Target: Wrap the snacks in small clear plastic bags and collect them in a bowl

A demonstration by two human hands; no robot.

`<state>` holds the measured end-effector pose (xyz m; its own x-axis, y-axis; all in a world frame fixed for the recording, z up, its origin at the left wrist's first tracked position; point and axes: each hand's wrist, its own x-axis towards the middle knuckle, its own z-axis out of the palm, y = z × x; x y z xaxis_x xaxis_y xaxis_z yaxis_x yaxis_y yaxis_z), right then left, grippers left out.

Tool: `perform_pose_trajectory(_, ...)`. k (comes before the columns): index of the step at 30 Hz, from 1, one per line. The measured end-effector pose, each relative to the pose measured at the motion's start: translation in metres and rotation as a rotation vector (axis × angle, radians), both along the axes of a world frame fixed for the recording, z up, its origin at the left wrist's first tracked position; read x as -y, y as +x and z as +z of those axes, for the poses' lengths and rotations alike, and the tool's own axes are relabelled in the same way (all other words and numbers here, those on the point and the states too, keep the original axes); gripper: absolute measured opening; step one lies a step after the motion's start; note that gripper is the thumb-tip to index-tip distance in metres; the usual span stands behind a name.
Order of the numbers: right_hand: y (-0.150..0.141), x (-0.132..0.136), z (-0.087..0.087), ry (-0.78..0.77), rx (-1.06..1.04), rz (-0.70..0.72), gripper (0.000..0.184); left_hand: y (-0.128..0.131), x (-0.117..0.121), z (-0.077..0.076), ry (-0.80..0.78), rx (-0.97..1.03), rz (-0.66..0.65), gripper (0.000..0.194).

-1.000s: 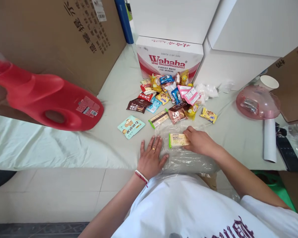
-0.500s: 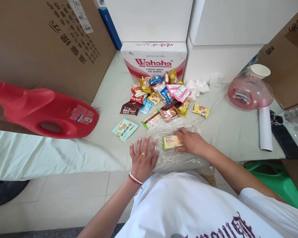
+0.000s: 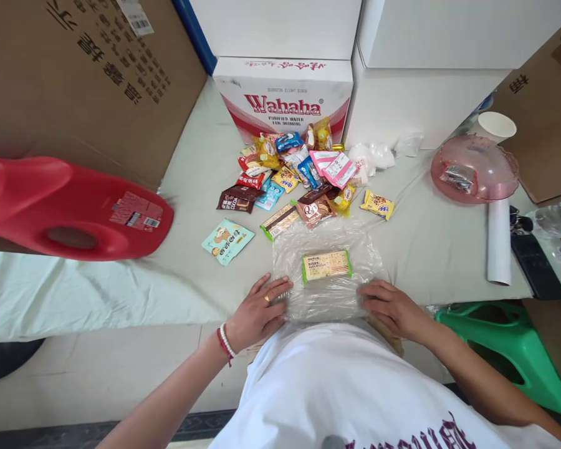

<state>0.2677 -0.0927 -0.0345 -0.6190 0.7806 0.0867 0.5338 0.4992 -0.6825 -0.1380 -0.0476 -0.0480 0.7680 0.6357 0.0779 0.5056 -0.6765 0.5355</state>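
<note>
A soda biscuit pack (image 3: 326, 266) with green ends lies flat on a clear, wrinkled sheet of plastic film (image 3: 322, 302) at the table's front edge. My left hand (image 3: 259, 312), with a ring and a bracelet of white beads and red cord, rests at the film's left edge, fingers stretched out. On the opposite edge lies my right hand (image 3: 395, 308), its fingers apart and slightly bent, touching the film. Neither hand touches the biscuit. A second biscuit pack (image 3: 280, 221) is just behind the film, and a mint-green snack packet (image 3: 228, 241) lies to its left.
Behind the film is a heap of wrapped snacks (image 3: 287, 168), before a Wahaha carton (image 3: 285, 100). A red jug (image 3: 88, 212) lies at left. To the right are a pink bowl (image 3: 474, 168), a white roll (image 3: 499, 246) and a green stool (image 3: 518, 349).
My right hand has let go of the biscuit pack and moved back to the film's right edge. My left hand has drawn nearer my body. The camera view has shifted slightly.
</note>
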Motion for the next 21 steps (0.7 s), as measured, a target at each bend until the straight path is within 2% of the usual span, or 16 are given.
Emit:
perform_pose_trajectory(3,-0.004,-0.024,0.018,-0.130,-0.126,-0.051,0.023,0.007,-0.009,0.005,-0.166,0.115,0.187,0.024)
perform_pose_trajectory(5,-0.007,-0.047,0.031,-0.230,-0.133,-0.136,0.026,0.012,-0.023,0.010,-0.273,0.146,0.359,0.029)
perform_pose_trajectory(7,-0.010,-0.072,0.038,-0.304,-0.079,-0.257,0.031,0.018,-0.041,0.013,-0.299,0.120,0.556,0.033)
perform_pose_trajectory(9,-0.014,-0.097,0.039,-0.354,0.074,-0.371,0.034,0.022,-0.058,0.014,-0.252,0.076,0.763,0.032)
perform_pose_trajectory(11,-0.017,-0.118,0.037,-0.345,0.326,-0.454,0.029,0.024,-0.070,0.015,-0.168,0.089,0.968,0.026)
perform_pose_trajectory(13,-0.019,-0.133,0.038,-0.244,0.552,-0.522,0.026,0.022,-0.070,0.022,-0.027,0.172,1.166,0.022)
perform_pose_trajectory(15,-0.023,-0.143,0.043,-0.094,0.628,-0.562,0.028,0.023,-0.057,0.033,0.204,0.278,1.320,0.020)
perform_pose_trajectory(16,-0.026,-0.147,0.046,-0.029,0.611,-0.542,0.028,0.025,-0.048,0.040,0.329,0.318,1.334,0.018)
perform_pose_trajectory(17,-0.032,-0.150,0.050,0.021,0.575,-0.488,0.029,0.030,-0.037,0.046,0.431,0.348,1.272,0.017)
perform_pose_trajectory(18,-0.039,-0.154,0.053,0.055,0.536,-0.413,0.028,0.037,-0.027,0.051,0.478,0.362,1.116,0.017)
perform_pose_trajectory(19,-0.048,-0.157,0.054,0.077,0.508,-0.328,0.028,0.047,-0.019,0.055,0.465,0.349,0.896,0.022)
perform_pose_trajectory(20,-0.058,-0.161,0.054,0.090,0.498,-0.254,0.029,0.058,-0.014,0.055,0.402,0.302,0.659,0.030)
perform_pose_trajectory(21,-0.069,-0.164,0.053,0.097,0.509,-0.208,0.030,0.070,-0.011,0.054,0.325,0.227,0.484,0.037)
